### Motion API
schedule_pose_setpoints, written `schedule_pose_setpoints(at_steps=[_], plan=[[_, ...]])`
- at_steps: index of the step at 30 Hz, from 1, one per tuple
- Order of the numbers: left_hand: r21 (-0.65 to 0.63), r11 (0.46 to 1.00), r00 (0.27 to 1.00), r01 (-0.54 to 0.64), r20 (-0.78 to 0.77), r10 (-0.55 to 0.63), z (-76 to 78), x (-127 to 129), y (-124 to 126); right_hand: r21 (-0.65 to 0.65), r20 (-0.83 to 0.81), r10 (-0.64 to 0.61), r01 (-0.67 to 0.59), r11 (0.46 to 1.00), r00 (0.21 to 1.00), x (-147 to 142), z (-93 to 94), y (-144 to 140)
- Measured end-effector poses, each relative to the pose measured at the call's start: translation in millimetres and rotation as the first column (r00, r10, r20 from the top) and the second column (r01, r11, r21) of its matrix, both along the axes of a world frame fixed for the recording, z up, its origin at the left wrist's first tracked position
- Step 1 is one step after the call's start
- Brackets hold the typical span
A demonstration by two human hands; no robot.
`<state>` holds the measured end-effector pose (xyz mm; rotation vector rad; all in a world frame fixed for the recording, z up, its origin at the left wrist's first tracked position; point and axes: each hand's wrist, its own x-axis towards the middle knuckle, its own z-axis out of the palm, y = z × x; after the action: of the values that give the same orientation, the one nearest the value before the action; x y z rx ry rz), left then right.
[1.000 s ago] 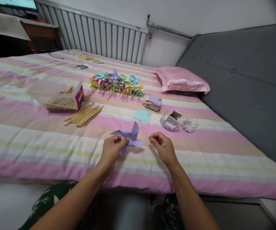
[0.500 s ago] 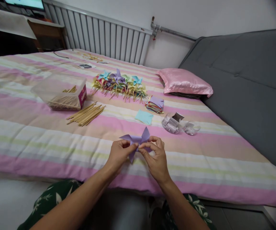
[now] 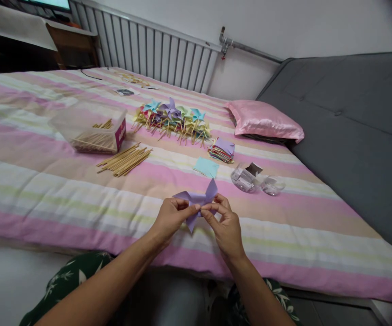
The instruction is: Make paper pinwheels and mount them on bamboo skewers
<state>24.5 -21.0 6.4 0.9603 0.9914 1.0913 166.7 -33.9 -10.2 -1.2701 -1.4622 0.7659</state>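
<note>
Centrally, lower middle of frame: lilac paper pinwheel (image 3: 197, 202) pinched between left hand (image 3: 170, 218) and right hand (image 3: 225, 226), fingertips of both closed on hub, blades fanning up and down, above striped bedspread (image 3: 46, 190).

Both hands are covering the middle of the purple pinwheel (image 3: 197, 201). The clear containers (image 3: 250, 180) are showing contents too small to identify.

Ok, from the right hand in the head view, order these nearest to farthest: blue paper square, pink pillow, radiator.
From the right hand:
1. Blue paper square, on the bedspread just beyond the hands.
2. Pink pillow, farther back on the right.
3. Radiator, on the far wall.
</note>
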Motion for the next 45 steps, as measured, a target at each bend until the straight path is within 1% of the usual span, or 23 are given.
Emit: schedule_pose_setpoints(at_steps=[4, 7, 12, 17, 22, 28, 33, 38, 41, 43, 45], plan=[[0.012, 1.0, 1.0, 0.003, 0.008, -0.003, -0.9, -2, 0, -0.013, -0.015, 0.016, -0.016, 1.0, 1.0, 2, -1.4, 1], [0.029, 0.999, 0.999, 0.03, 0.013, -0.03, -1.3, -3, 1, -0.007, -0.001, 0.011, -0.011, 1.0, 1.0, 4, -2.3, 2], [0.034, 0.998, 0.998, 0.055, 0.015, -0.055, -0.5, -4, 1, 0.051, 0.044, -0.024, 0.022, 0.998, 0.999, 5, 0.5, 1], [0.037, 0.998, 0.999, 0.042, -0.013, -0.041, -2.4, -4, 1, 0.133, 0.123, -0.083, 0.066, 0.989, 0.989, 3, 5.9, -2], [0.086, 0.995, 0.998, 0.048, -0.052, -0.044, -5.8, -4, 3, 0.137, 0.15, -0.078, 0.057, 0.989, 0.986, 1, 8.8, -3], [0.163, 0.987, 0.987, 0.002, -0.157, 0.024, -5.4, -1, 1, 0.11, 0.086, -0.065, 0.056, 0.992, 0.994, -2, 10.2, -5], [0.167, 0.986, 0.974, -0.027, -0.218, 0.064, -8.6, 2, 0, 0.096, 0.023, -0.039, 0.037, 0.995, 0.999, -4, 7.9, -5], [0.169, 0.985, 0.974, -0.034, -0.214, 0.071, -11.1, 2, 0, 0.083, -0.123, -0.083, 0.094, 0.992, 0.989, -7, 3.4, -4], [0.182, 0.982, 0.975, -0.042, -0.206, 0.08, -11.5, 2, 0, 0.031, -0.204, -0.037, 0.044, 0.999, 0.978, -8, 2.8, -4], [0.179, 0.983, 0.979, -0.035, -0.191, 0.07, -11.6, 2, 0, 0.004, -0.201, 0.017, -0.016, 1.0, 0.979, -7, 3.4, -3], [0.171, 0.985, 0.983, -0.035, -0.173, 0.065, -11.8, 2, 1, -0.003, -0.105, 0.036, -0.037, 0.999, 0.994, -5, 4.0, -2]])
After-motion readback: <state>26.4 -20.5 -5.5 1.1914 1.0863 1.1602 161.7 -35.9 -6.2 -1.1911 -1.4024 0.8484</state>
